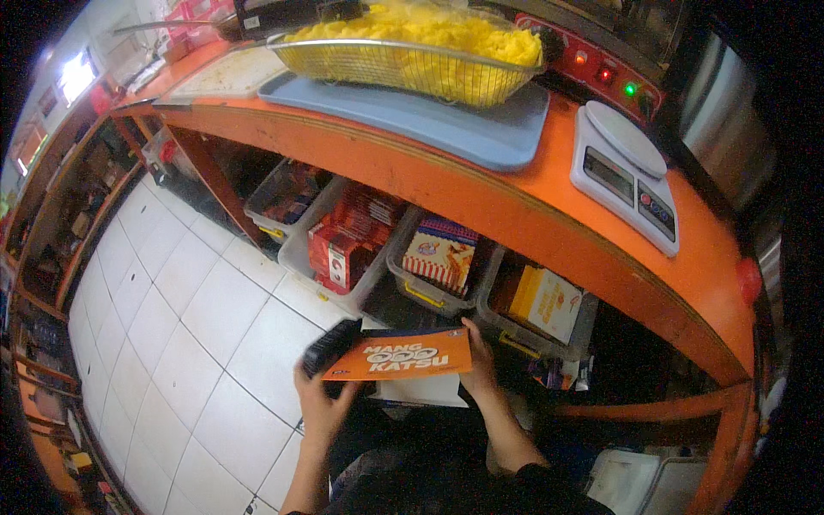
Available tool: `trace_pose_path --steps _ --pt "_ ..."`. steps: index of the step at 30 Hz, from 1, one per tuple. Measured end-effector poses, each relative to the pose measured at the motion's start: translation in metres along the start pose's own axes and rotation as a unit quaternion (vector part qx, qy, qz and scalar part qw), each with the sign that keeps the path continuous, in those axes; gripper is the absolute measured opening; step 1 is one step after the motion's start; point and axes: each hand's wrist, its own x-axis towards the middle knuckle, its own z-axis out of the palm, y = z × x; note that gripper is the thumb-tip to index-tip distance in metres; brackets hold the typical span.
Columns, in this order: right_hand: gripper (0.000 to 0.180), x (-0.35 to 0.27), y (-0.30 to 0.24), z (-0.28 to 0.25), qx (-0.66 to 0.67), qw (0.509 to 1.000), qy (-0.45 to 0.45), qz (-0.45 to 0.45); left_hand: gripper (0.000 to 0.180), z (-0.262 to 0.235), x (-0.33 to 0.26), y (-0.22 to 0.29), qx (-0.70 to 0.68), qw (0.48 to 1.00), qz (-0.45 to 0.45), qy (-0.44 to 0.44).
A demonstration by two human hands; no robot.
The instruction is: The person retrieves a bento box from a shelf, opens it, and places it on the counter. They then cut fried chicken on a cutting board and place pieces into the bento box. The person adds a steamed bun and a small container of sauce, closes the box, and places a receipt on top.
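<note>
Between my two hands, low in the middle of the view, is an orange cardboard box with white printing on its face. My left hand grips its left end, thumb toward the lower edge. A black, blocky part sticks up at that end; whether it belongs to the box I cannot tell. Along the right end, my right hand is closed, its fingers partly hidden behind the cardboard. A white panel shows just under the orange face.
Under the orange counter stand plastic bins with red boxes, striped boxes and yellow-white boxes. On top are a wire basket of yellow food, a blue tray and a kitchen scale. White floor tiles lie left.
</note>
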Motion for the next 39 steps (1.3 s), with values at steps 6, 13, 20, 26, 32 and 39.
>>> trace_pose_path --steps 6,13,20,26,32,39 --pt "0.033 -0.017 -0.028 -0.004 -0.032 0.999 0.024 0.002 0.054 0.032 -0.012 -0.013 0.059 0.996 0.047 -0.053" --pt "0.035 -0.009 -0.041 -0.023 0.066 0.998 -0.018 -0.006 0.030 0.042 -0.007 -0.030 -0.226 0.971 -0.053 -0.056" --pt "0.039 0.014 -0.005 -0.052 0.099 0.990 -0.086 0.052 0.037 0.006 0.010 -0.027 -0.142 0.949 -0.158 -0.232" --pt "0.067 0.018 0.028 -0.054 0.214 0.937 -0.072 0.267 0.038 -0.013 0.016 -0.011 -0.234 0.918 -0.200 -0.249" --pt "0.049 0.014 0.023 -0.038 0.153 0.965 -0.044 0.208 0.033 -0.013 0.018 -0.007 -0.046 0.986 -0.069 -0.148" --pt "0.041 0.017 0.031 -0.031 0.127 0.981 0.018 0.144 0.019 -0.073 0.032 -0.011 -0.011 0.997 -0.067 0.041"
